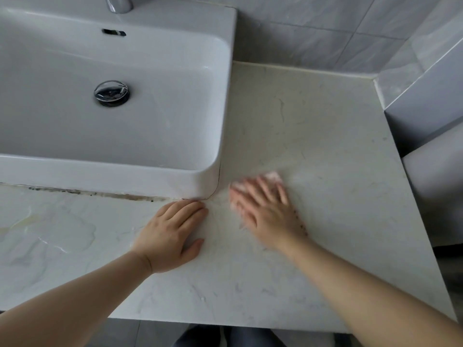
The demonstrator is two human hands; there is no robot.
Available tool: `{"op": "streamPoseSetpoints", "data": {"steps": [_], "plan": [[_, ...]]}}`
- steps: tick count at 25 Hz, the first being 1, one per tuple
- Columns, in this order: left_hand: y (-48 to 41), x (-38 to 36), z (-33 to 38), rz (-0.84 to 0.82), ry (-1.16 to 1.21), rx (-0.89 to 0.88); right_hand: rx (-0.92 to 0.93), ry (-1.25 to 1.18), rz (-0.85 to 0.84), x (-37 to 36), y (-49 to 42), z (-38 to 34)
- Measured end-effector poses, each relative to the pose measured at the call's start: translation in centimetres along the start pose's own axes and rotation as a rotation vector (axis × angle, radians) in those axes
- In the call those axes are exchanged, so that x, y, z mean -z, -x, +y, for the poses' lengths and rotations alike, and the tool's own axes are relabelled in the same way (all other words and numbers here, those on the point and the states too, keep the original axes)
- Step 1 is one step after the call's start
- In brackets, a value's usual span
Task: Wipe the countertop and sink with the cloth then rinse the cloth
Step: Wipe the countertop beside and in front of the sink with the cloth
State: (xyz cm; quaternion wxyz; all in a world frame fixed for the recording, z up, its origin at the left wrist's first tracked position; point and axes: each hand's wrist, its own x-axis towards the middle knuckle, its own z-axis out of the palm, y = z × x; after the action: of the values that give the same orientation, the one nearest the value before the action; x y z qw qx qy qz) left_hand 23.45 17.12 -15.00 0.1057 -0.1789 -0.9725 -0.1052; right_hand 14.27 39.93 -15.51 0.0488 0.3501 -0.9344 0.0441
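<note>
The sink [220,101] sits on the countertop [313,126], left of both hands.

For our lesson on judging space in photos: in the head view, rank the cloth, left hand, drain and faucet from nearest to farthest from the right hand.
1. cloth, pressed under the right hand.
2. left hand, flat on the countertop beside it.
3. drain, in the sink, farther left.
4. faucet, behind the sink at the top edge.

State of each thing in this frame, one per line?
cloth: flat on countertop, under right hand, blurred
right hand: open, pressing cloth
left hand: open, flat on countertop
sink: no water running in
front seam: dark grime
</note>
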Motion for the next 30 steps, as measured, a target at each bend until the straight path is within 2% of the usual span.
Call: {"op": "streamPoseSetpoints", "data": {"steps": [3, 4, 5, 8, 9, 10, 12, 14, 15, 16, 17, 20, 21, 22, 23, 25, 27, 28, 29, 30], "plan": [[-0.1, 0.1, 0.1, -0.014, -0.023, -0.004, -0.399, -0.026, 0.02, -0.2, -5.9, 0.2], [-0.1, 0.1, 0.1, -0.019, -0.022, -0.005, -0.44, -0.044, 0.082, -0.4, -5.9, -1.0], [-0.1, 0.0, 0.1, -0.022, -0.02, 0.0, -0.397, -0.063, 0.108, -0.2, -4.8, -2.7], [0.0, 0.1, 0.1, -0.043, -0.029, 0.006, -0.028, -0.108, -0.022, 0.3, 2.9, -5.5], [0.0, 0.2, 0.2, -0.052, -0.03, 0.008, 0.04, -0.072, -0.074, 0.6, 4.6, -4.2], [0.0, 0.2, 0.1, -0.066, -0.025, 0.017, 0.022, -0.023, -0.081, 0.7, 5.3, -2.2], [0.0, 0.4, 0.1, -0.103, 0.001, 0.058, -0.307, 0.039, -0.063, 0.9, 5.3, 2.7], [0.1, 0.6, 0.4, -0.143, 0.004, 0.11, -0.715, -0.047, -0.119, 1.8, 4.4, 5.4], [0.2, 0.5, 0.7, -0.162, -0.01, 0.125, -0.81, -0.064, -0.138, 1.9, 4.0, 4.8], [0.3, 0.5, 1.0, -0.18, -0.026, 0.138, -0.799, -0.036, -0.107, 1.9, 3.9, 3.0], [0.5, 0.5, 1.3, -0.196, -0.041, 0.152, -0.692, -0.009, -0.051, 1.6, 3.8, 0.2], [0.5, 0.5, 1.5, -0.241, -0.054, 0.167, -0.219, -0.058, -0.073, 0.9, 4.9, -7.6], [0.5, 0.5, 1.5, -0.249, -0.054, 0.169, -0.139, -0.056, -0.111, 0.9, 5.2, -7.4], [0.6, 0.5, 1.5, -0.255, -0.06, 0.173, -0.137, -0.035, -0.118, 1.0, 5.6, -5.7], [0.7, 0.4, 1.6, -0.261, -0.067, 0.182, -0.219, 0.006, -0.115, 1.1, 6.2, -3.3], [1.0, 0.2, 2.1, -0.267, -0.087, 0.202, -0.508, 0.058, -0.132, 1.8, 8.2, 2.0], [1.2, -0.1, 2.4, -0.255, -0.091, 0.215, -0.839, -0.052, -0.188, 2.5, 10.3, 4.2], [1.3, -0.2, 2.5, -0.243, -0.09, 0.215, -0.917, -0.056, -0.166, 2.5, 10.4, 3.3], [1.3, -0.2, 2.6, -0.232, -0.095, 0.216, -0.902, -0.016, -0.143, 2.4, 9.8, 0.9], [1.4, -0.3, 2.6, -0.223, -0.098, 0.221, -0.805, 0.006, -0.127, 1.9, 9.0, -2.4]]}}
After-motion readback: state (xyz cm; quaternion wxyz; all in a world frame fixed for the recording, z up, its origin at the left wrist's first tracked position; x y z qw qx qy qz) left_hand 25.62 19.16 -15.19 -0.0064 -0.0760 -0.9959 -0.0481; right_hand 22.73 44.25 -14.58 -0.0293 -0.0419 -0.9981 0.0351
